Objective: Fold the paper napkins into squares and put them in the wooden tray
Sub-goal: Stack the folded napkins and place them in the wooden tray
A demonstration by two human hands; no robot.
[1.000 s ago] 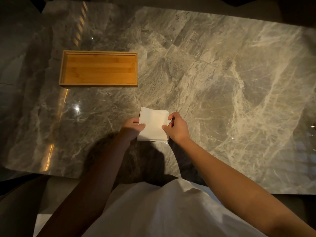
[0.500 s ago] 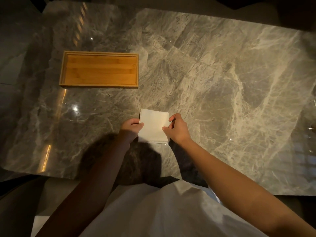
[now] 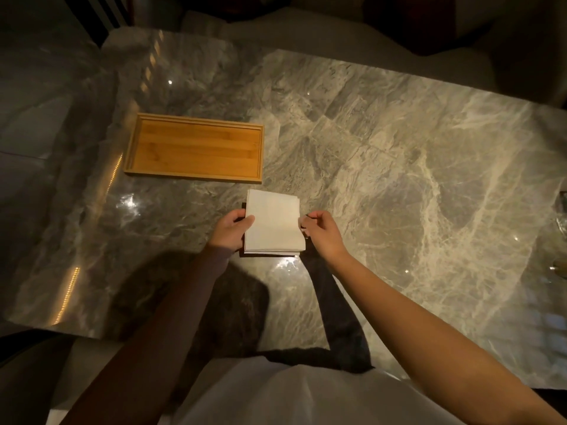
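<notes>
Both hands have brought the folded napkin (image 3: 273, 223) across the marble table (image 3: 399, 179) toward the wooden tray (image 3: 193, 177), whose near rim now lies just beside it at 11 o'clock. The left hand (image 3: 231, 230) grips its 9 o'clock edge, thumb on top. The right hand (image 3: 322, 233) pinches at the 3 o'clock edge, though I cannot tell if it holds paper; placing the napkin in the bare tray looks next.

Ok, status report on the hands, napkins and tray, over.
Left hand holds napkin stack by its left edge. Right hand pinches its right edge. Stack on marble table; wooden tray holds no napkins. Nothing between stack and tray.
</notes>
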